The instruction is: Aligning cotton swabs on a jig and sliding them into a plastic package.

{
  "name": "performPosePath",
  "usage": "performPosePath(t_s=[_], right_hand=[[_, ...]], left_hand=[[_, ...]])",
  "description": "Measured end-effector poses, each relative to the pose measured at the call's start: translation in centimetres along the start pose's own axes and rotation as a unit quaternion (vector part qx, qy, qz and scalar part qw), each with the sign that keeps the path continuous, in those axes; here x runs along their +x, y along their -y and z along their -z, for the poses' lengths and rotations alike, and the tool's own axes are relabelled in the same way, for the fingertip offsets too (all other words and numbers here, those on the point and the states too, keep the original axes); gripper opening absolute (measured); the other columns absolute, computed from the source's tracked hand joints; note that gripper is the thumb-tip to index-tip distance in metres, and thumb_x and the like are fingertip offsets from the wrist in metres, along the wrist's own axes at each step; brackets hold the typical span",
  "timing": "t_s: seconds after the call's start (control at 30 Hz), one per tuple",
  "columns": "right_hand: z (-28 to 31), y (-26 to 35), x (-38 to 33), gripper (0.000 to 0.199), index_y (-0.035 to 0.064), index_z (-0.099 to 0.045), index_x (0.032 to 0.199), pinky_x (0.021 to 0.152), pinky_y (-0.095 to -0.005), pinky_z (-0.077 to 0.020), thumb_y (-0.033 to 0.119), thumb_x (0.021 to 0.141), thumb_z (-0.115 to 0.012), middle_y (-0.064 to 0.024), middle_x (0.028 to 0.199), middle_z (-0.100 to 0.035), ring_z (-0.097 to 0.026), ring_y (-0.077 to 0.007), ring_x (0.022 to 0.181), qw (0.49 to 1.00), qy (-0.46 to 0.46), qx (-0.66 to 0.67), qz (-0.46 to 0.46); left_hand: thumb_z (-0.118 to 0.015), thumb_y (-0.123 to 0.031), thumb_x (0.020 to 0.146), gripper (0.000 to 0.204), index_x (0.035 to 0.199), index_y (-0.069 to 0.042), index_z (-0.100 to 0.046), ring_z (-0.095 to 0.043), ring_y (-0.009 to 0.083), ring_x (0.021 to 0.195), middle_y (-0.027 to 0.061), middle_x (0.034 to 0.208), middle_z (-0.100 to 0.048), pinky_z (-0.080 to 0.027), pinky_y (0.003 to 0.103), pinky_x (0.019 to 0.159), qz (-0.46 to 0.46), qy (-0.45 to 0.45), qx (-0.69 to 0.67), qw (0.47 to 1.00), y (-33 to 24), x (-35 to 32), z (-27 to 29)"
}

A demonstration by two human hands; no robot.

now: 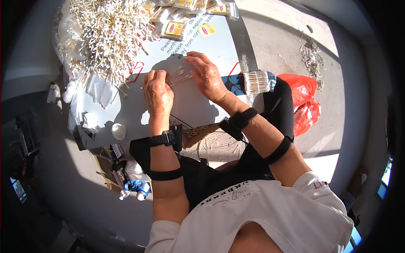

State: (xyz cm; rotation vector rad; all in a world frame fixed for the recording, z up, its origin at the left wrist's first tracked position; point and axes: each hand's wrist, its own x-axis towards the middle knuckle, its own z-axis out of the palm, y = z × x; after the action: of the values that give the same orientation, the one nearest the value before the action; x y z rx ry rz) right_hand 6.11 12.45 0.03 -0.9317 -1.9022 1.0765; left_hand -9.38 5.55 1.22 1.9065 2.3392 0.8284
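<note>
On grey desk [126, 114] we work in hard sunlight. Our left hand [157, 92] and right hand [207, 76] meet at small bunch of swabs [179, 76]; left fingers pinch its near end, right fingers lie flat, pressed together over it. Big loose heap of swabs [107, 33] at far left of desk, packed packets [177, 25] beyond. Filled swab bundle [256, 82] at desk's right edge. Pale concrete floor [329, 126] around, red plastic bag [304, 101] beside our knee.
</note>
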Motion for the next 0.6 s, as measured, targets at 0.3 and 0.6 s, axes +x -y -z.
performPosePath(t_s=[0.3,0.6], right_hand=[[-1.1,0.2,-0.9,0.031,-0.0033,-0.055,0.127,0.106,-0.0288,-0.0367,0.0,0.098,-0.044,-0.012,0.137,-0.05,-0.048,-0.0193,0.124,0.958,-0.053,0.267,-0.093],[-1.1,0.4,-2.3,0.031,-0.0036,-0.056,0.126,0.106,-0.0284,-0.0361,-0.001,0.097,-0.047,-0.0122,0.138,-0.047,-0.047,-0.0194,0.126,0.956,-0.031,0.276,-0.098]], left_hand=[[-0.055,0.0,0.09,0.034,0.124,0.0,-0.057,-0.052,0.0231,0.115,0.0107,0.124,-0.054,-0.041,0.036,0.1,0.153,-0.163,-0.263,0.939,-1.5,-3.3,-2.2],[-0.062,-0.008,0.089,0.04,0.128,-0.001,-0.054,-0.049,0.0268,0.122,0.0127,0.13,-0.054,-0.037,0.038,0.105,0.146,-0.171,-0.382,0.896,-2.4,-3.5,-2.6]])
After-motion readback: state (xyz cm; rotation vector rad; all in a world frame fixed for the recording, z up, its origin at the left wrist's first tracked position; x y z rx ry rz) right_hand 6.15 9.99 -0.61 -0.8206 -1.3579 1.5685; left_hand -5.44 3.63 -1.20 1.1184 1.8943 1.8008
